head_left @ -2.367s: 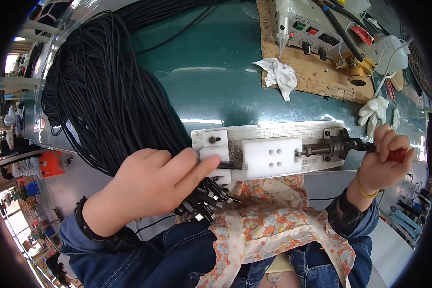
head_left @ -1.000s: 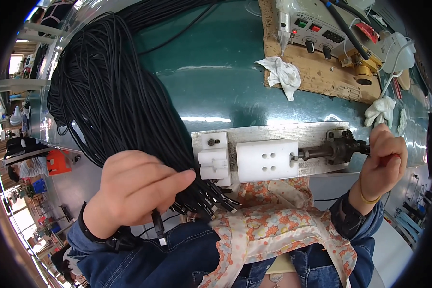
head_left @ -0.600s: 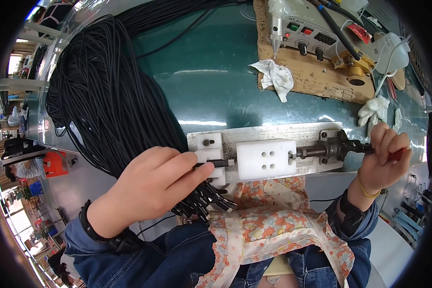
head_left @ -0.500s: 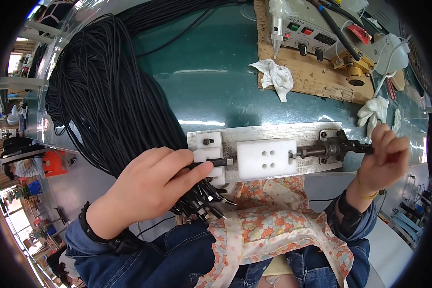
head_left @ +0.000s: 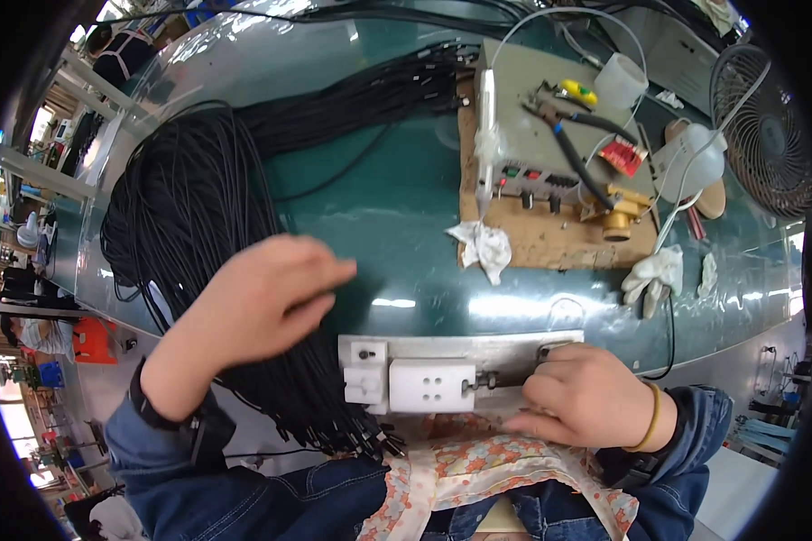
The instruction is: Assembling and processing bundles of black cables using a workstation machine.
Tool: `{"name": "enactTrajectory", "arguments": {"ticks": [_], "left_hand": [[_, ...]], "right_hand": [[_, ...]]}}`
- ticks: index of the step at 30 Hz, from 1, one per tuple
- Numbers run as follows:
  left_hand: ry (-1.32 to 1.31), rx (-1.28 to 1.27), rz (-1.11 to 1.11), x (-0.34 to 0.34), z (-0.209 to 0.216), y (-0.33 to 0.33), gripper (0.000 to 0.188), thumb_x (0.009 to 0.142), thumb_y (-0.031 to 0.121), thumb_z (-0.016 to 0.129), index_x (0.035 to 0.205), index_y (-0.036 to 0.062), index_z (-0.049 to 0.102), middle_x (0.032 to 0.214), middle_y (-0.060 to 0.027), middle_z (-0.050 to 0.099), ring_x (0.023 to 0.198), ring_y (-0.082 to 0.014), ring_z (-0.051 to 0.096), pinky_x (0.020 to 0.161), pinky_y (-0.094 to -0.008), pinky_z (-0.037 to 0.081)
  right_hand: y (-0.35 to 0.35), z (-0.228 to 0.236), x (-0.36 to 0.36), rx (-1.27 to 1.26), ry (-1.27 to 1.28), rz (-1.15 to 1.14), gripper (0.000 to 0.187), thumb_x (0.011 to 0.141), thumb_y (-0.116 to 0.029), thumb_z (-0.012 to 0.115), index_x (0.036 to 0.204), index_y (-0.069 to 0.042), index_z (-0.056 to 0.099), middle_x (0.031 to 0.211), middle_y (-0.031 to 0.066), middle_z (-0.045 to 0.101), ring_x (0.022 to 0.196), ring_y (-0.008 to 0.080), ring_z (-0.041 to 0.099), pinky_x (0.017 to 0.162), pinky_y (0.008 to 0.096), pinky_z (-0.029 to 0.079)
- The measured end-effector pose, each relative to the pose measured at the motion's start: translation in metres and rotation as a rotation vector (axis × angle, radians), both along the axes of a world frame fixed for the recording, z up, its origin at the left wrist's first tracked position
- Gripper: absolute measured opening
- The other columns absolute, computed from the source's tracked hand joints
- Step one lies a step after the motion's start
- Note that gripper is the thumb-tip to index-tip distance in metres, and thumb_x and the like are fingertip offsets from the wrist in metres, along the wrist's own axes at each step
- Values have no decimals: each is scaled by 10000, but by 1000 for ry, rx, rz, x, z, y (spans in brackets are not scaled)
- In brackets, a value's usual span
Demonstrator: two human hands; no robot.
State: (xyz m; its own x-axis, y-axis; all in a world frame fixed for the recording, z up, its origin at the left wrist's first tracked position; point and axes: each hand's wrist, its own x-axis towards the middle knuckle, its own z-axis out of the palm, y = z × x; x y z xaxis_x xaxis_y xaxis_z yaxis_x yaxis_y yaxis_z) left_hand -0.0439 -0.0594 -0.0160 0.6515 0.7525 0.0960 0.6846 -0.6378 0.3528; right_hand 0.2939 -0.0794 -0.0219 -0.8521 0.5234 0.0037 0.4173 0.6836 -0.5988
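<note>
My left hand [head_left: 266, 293] hovers over a thick bundle of black cables [head_left: 185, 194], its thumb apart from the fingers and nothing visible between them. Loose metal-tipped cable ends [head_left: 365, 440] lie below it. A metal-plate fixture [head_left: 505, 346] carries a fixed white block [head_left: 364, 383] and a sliding white block [head_left: 431, 386] with several holes, now pressed close together. My right hand [head_left: 582, 397] curls over the toggle clamp [head_left: 485, 380] at the fixture's right, fingers bent. It covers the lever and most of the clamp body. No cable connector can be made out at the blocks.
Behind the fixture, a control box [head_left: 550, 117] with pliers [head_left: 564, 135] on it sits on cardboard [head_left: 550, 248]. A dispensing pen [head_left: 486, 135] points down at a crumpled white cloth [head_left: 485, 252]. At right are a white glove [head_left: 654, 275], a bottle [head_left: 690, 162] and a fan [head_left: 762, 131].
My left hand has left the fixture and the cable connector it held, moving up and left. My right hand has moved inward over the clamp, and the sliding block has shifted left against the fixed one.
</note>
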Motion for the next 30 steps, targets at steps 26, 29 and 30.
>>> {"name": "enactTrajectory", "arguments": {"ticks": [26, 29, 30], "left_hand": [[-195, 603, 537, -22, -31, 183, 202, 794, 171, 615, 942, 36, 590, 911, -139, 630, 802, -365, 614, 705, -424, 508], [110, 189, 576, 1, -31, 177, 168, 852, 192, 570, 901, 32, 584, 816, -155, 632, 742, -398, 603, 661, -447, 499], [110, 187, 573, 10, -32, 178, 168, 852, 192, 570, 901, 32, 584, 816, -155, 632, 742, -398, 603, 661, -447, 499]], "right_hand": [[95, -67, -38, -645, 210, 289, 147, 872, -148, 619, 849, -3, 626, 727, 100, 601, 637, 252, 559, 579, 342, 435], [94, -66, -38, -633, 209, 258, 142, 872, -139, 620, 848, 1, 625, 716, 94, 601, 623, 234, 555, 567, 331, 431], [93, -67, -39, -634, 210, 256, 142, 872, -139, 620, 848, 1, 625, 716, 94, 601, 623, 234, 555, 567, 331, 431]]}}
